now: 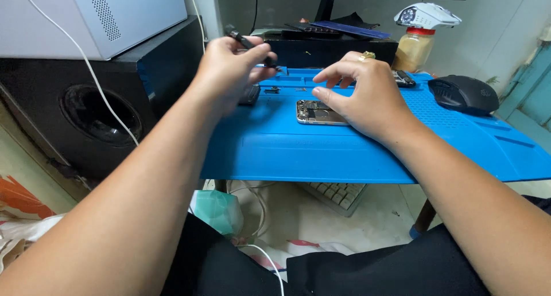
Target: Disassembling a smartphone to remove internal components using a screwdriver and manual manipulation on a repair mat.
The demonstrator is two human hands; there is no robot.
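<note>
The left hand [229,66] was raised above the far left part of the blue mat [344,150], its fingers pinched shut around a thin dark tool [249,43] that slanted from upper left to lower right, the tip pointing down toward the mat's far edge. The right hand [361,95] hovered over the opened phone [315,112], which lay flat near the middle of the mat with its insides showing. That hand's grip was loose and held nothing: the fingers were spread and curled, the fingertips [318,92] just above the phone's upper edge; whether they touched it could not be told. A gold ring [367,56] sat on one finger.

Small dark parts [272,90] lay on the mat between the two hands, near its shallow trays. A black mouse [464,94] rested on the mat's right side, well apart from the phone. Behind the mat stood a jar [414,49] with a red lid, with a white mouse [427,15] on top of it. To the left stood a black speaker [97,109] with a white cable [97,81] draped across it. A keyboard [336,194] showed below the tabletop's near edge.
</note>
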